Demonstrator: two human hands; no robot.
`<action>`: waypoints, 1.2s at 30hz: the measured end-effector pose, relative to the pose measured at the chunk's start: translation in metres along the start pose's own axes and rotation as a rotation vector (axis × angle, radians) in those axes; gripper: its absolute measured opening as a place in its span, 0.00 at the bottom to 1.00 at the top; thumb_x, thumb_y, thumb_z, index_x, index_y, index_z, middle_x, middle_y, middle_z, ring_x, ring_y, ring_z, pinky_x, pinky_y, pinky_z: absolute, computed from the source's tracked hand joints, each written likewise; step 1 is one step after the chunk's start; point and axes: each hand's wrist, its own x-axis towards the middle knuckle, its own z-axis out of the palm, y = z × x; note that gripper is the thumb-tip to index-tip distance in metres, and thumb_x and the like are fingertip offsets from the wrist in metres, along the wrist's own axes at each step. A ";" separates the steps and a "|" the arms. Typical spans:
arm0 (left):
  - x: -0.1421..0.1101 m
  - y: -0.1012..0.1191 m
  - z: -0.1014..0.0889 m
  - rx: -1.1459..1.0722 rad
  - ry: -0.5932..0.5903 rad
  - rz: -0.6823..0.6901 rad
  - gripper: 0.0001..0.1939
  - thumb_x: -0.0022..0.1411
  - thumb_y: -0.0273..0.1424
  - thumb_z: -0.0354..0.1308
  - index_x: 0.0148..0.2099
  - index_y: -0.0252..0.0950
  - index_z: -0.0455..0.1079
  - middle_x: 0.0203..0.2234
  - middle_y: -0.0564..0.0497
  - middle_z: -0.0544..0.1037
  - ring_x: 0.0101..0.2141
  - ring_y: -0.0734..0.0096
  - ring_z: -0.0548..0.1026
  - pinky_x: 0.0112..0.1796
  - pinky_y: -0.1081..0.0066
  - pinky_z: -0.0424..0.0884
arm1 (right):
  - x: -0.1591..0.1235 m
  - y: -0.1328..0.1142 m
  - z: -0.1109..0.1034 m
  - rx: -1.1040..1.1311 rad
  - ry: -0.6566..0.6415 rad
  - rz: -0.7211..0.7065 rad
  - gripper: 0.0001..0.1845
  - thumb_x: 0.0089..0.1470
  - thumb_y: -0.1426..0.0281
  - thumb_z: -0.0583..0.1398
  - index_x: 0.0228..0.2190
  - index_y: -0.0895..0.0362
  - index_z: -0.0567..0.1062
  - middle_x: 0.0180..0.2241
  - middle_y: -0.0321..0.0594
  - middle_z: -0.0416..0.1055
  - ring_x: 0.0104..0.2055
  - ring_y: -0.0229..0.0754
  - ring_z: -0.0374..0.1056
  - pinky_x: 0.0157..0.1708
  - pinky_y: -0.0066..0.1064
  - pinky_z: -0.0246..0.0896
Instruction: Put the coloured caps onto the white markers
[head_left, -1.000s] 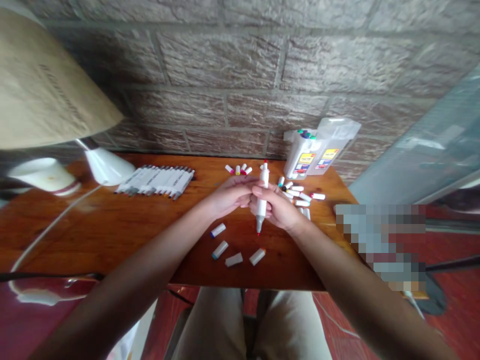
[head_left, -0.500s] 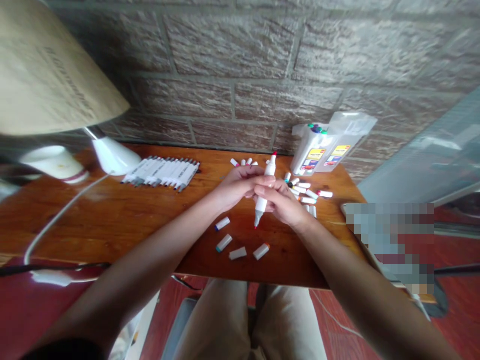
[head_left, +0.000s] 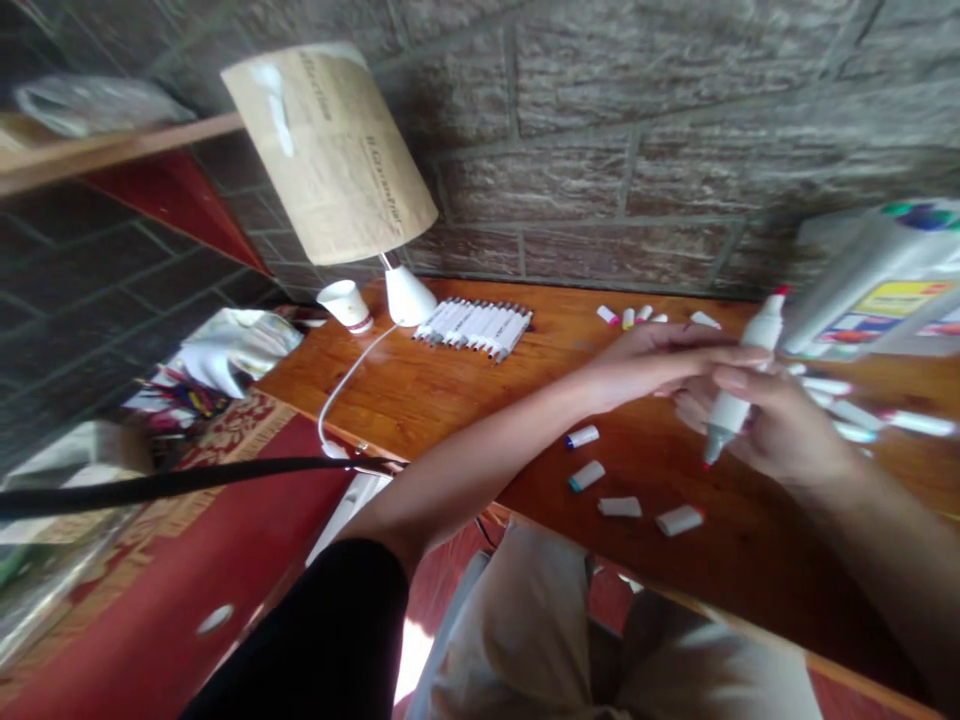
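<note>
A white double-ended marker (head_left: 727, 410) with a red tip showing at each end is held at a slant above the wooden table. Around its middle, my right hand (head_left: 799, 425) is closed, thumb on top. My left hand (head_left: 637, 370) meets it from the left, its thumb laid against the barrel and its other fingers curled, partly hidden. Below the hands lie several loose white caps, among them a blue-edged cap (head_left: 583, 437), a teal-edged cap (head_left: 586, 475) and an orange-edged cap (head_left: 680, 520).
A row of markers (head_left: 476, 328) lies by the lamp (head_left: 409, 297) and paper cup (head_left: 345, 305). A clear plastic case (head_left: 847, 300) stands at right, with loose caps (head_left: 919, 422) before it. The lamp's white cord (head_left: 349, 378) runs over the table (head_left: 442, 400) to its left edge.
My view has swung left, so the hands and marker appear farther right and the shelf and red surface at left show. Both hands keep their hold on the marker.
</note>
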 end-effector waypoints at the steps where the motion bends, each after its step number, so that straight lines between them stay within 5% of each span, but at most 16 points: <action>1: 0.000 -0.001 0.000 -0.005 0.001 0.003 0.04 0.59 0.24 0.67 0.30 0.34 0.77 0.17 0.60 0.68 0.19 0.85 0.62 0.22 0.74 0.52 | 0.000 0.000 0.001 0.003 0.001 -0.002 0.32 0.41 0.46 0.75 0.14 0.56 0.68 0.11 0.27 0.47 0.14 0.26 0.44 0.16 0.30 0.32; 6: 0.002 -0.004 -0.005 -0.003 -0.059 0.101 0.15 0.48 0.35 0.77 0.33 0.32 0.77 0.18 0.59 0.67 0.18 0.85 0.57 0.20 0.74 0.47 | -0.001 -0.002 0.004 0.009 -0.039 -0.031 0.35 0.46 0.44 0.72 0.13 0.56 0.65 0.12 0.28 0.49 0.15 0.27 0.43 0.17 0.29 0.32; 10: -0.003 -0.001 -0.002 0.015 -0.055 0.159 0.17 0.44 0.36 0.78 0.31 0.32 0.78 0.18 0.58 0.68 0.19 0.84 0.59 0.20 0.76 0.49 | -0.003 -0.005 0.009 -0.011 -0.058 -0.050 0.29 0.47 0.45 0.72 0.22 0.58 0.76 0.15 0.28 0.55 0.16 0.26 0.42 0.17 0.26 0.31; 20: -0.004 0.003 0.004 -0.028 0.050 0.078 0.09 0.48 0.28 0.74 0.31 0.32 0.79 0.14 0.61 0.65 0.15 0.86 0.57 0.18 0.80 0.51 | 0.000 -0.009 0.007 0.072 -0.114 -0.017 0.21 0.53 0.56 0.69 0.24 0.60 0.75 0.15 0.25 0.54 0.16 0.25 0.42 0.17 0.24 0.33; 28: -0.001 0.001 0.003 0.042 0.026 0.069 0.11 0.59 0.30 0.71 0.28 0.32 0.74 0.15 0.60 0.65 0.15 0.85 0.60 0.19 0.78 0.51 | 0.001 -0.008 0.009 0.066 -0.076 0.037 0.29 0.44 0.50 0.73 0.15 0.56 0.67 0.11 0.25 0.51 0.14 0.27 0.43 0.16 0.28 0.32; 32: -0.001 0.001 0.001 0.066 -0.008 0.096 0.12 0.56 0.32 0.73 0.27 0.32 0.75 0.15 0.59 0.67 0.15 0.86 0.59 0.18 0.78 0.49 | 0.000 -0.010 0.010 0.040 -0.061 0.050 0.27 0.44 0.49 0.72 0.19 0.58 0.72 0.12 0.24 0.52 0.14 0.27 0.42 0.17 0.27 0.32; 36: -0.001 0.000 0.001 0.050 -0.031 0.121 0.14 0.50 0.36 0.77 0.29 0.32 0.78 0.19 0.56 0.74 0.19 0.82 0.66 0.20 0.79 0.57 | 0.000 -0.012 0.009 0.036 -0.091 0.037 0.25 0.44 0.51 0.73 0.20 0.59 0.73 0.12 0.23 0.51 0.14 0.26 0.41 0.17 0.26 0.33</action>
